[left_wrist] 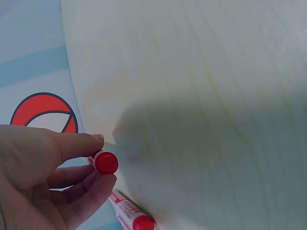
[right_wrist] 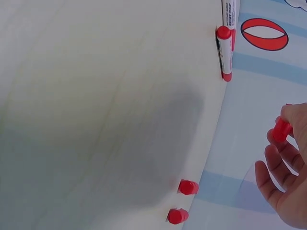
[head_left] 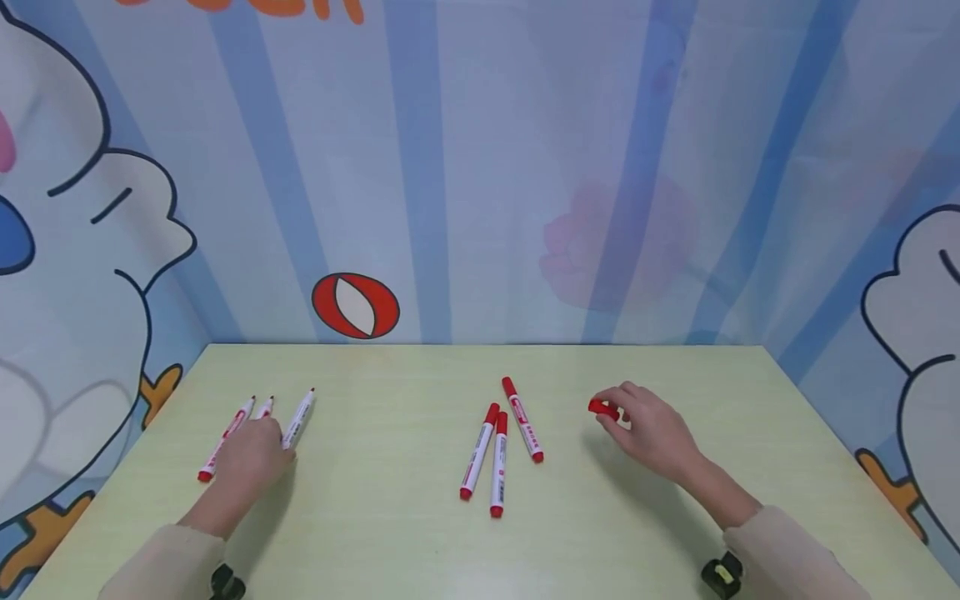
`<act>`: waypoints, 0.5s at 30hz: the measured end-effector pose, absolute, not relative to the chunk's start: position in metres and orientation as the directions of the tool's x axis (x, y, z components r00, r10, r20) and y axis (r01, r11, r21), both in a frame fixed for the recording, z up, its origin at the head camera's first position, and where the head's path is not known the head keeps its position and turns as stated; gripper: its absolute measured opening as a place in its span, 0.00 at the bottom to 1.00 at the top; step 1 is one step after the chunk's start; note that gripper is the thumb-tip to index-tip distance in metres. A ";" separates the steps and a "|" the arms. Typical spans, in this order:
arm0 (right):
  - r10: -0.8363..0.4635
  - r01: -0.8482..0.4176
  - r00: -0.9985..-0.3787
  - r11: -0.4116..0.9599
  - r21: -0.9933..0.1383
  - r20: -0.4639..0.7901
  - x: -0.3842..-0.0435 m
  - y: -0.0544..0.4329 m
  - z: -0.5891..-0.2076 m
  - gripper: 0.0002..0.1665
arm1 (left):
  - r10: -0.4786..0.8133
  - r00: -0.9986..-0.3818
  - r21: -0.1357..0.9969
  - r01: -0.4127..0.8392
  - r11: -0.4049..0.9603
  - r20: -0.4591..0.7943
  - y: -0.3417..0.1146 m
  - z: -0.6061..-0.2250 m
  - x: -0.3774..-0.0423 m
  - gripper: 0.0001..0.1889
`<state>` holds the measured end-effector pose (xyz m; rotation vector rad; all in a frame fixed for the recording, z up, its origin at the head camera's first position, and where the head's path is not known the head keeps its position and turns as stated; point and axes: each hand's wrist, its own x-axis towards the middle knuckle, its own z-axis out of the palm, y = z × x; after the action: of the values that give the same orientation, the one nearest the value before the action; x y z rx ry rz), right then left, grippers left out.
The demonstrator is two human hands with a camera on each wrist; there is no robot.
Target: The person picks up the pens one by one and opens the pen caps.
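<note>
My left hand [head_left: 251, 458] pinches an uncapped red marker [head_left: 297, 421] between thumb and fingers, over the left side of the table. Its red rear end [left_wrist: 106, 163] faces the camera in the left wrist view. A second uncapped marker [head_left: 223, 442] lies to the left of this hand; a third marker's tip [head_left: 264, 407] shows above the knuckles, its body hidden. Above the table's right side, my right hand [head_left: 652, 433] holds a red marker cap [right_wrist: 281, 129] by thumb and fingertips. Two more red caps [right_wrist: 188, 187] are on the table in the right wrist view.
Several capped red markers lie mid-table: a left one [head_left: 478, 454], one beside it [head_left: 498, 467] and one further back [head_left: 523, 421]. A printed blue curtain [head_left: 487, 167] borders the table's [head_left: 390, 517] far edge.
</note>
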<state>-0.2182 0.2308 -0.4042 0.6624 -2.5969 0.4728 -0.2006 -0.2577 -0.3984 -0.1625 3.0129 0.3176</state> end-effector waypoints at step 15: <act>-0.246 -0.393 -0.871 0.868 -0.303 0.425 -0.222 0.259 -0.403 0.16 | -0.144 -0.979 0.110 -0.161 0.981 -0.145 -0.264 -0.404 -0.200 0.17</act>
<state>-0.2220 0.2588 -0.4031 0.4744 -2.6641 0.5447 -0.2002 -0.2638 -0.4041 -0.2314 2.9908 0.1832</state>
